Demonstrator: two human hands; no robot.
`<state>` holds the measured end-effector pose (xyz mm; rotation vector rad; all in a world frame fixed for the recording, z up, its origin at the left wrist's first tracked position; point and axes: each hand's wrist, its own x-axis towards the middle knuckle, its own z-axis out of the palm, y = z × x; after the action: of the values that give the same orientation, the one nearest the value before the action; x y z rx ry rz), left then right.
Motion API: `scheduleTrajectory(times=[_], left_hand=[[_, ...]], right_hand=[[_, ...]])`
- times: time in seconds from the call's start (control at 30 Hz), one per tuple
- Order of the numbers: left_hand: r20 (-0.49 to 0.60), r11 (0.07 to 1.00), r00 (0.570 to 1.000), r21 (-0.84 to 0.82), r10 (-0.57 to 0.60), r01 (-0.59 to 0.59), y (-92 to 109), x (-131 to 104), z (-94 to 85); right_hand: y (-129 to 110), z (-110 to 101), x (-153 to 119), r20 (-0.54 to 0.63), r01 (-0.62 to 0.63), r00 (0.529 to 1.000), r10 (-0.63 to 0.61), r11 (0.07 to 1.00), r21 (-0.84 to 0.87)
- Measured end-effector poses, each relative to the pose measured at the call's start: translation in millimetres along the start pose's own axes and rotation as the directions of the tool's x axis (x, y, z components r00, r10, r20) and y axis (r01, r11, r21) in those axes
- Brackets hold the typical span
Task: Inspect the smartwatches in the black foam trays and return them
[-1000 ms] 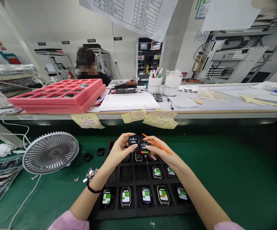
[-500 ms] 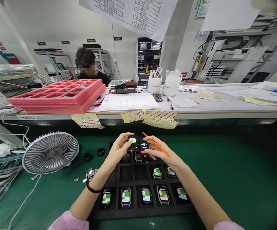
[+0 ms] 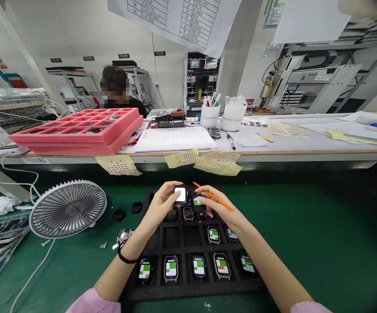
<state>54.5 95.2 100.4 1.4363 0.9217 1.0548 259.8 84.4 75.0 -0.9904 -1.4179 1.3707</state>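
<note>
My left hand (image 3: 165, 203) holds a watch with a white lit screen (image 3: 180, 194), its thumb over the glass. Right beside it, my right hand (image 3: 216, 202) grips a second watch (image 3: 198, 202) showing a green and white screen. An orange stick (image 3: 215, 198) lies across the right hand's fingers. Both hands are above the back of a black foam tray (image 3: 175, 290). Several watches with lit green and white screens sit in its front compartments, one of them a pale-framed watch (image 3: 222, 265). A dark-screened watch (image 3: 188, 213) lies in the back row.
A grey fan (image 3: 69, 208) stands at left, near two small black pieces (image 3: 119, 214) and silvery scraps (image 3: 122, 238). On the raised shelf are a pink foam tray (image 3: 77, 141), a printed sheet (image 3: 177, 139) and white pots (image 3: 209, 115). A person sits beyond.
The left watch's screen has turned from green and white to plain white. The right watch's dark screen with an orange bar now shows green and white. My right fingers have shifted slightly.
</note>
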Motion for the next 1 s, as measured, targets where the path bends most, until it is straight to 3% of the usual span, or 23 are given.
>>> scheduleTrajectory(times=[0.1, 0.3, 0.43, 0.73, 1.0], left_hand=[[0.025, 0.999, 0.999, 0.018, 0.04, -0.04, -4.8, 1.6, -1.7], [0.03, 0.995, 0.997, 0.077, 0.067, -0.069, -7.5, 2.2, -4.4], [0.013, 0.994, 0.998, 0.093, 0.056, -0.057, -6.3, 2.6, -4.4], [-0.064, 0.993, 0.996, 0.101, -0.054, 0.06, -3.2, 3.4, -2.8], [-0.071, 0.988, 0.991, 0.097, -0.114, 0.121, 0.7, 2.6, -1.9]], right_hand=[[-0.4, -1.4, -0.9, -0.005, -0.004, 1.0, 0.004, 1.0, 0.004], [-5.2, -4.0, -4.9, 0.15, 0.008, 0.989, -0.006, 1.0, -0.01], [-6.1, -3.9, -6.0, 0.166, 0.008, 0.986, -0.007, 1.0, -0.006], [-2.3, -1.1, -1.7, 0.027, -0.006, 1.0, 0.007, 0.999, -0.038], [-6.1, 3.4, -2.7, -0.068, -0.048, 0.997, 0.047, 0.999, -0.01]])
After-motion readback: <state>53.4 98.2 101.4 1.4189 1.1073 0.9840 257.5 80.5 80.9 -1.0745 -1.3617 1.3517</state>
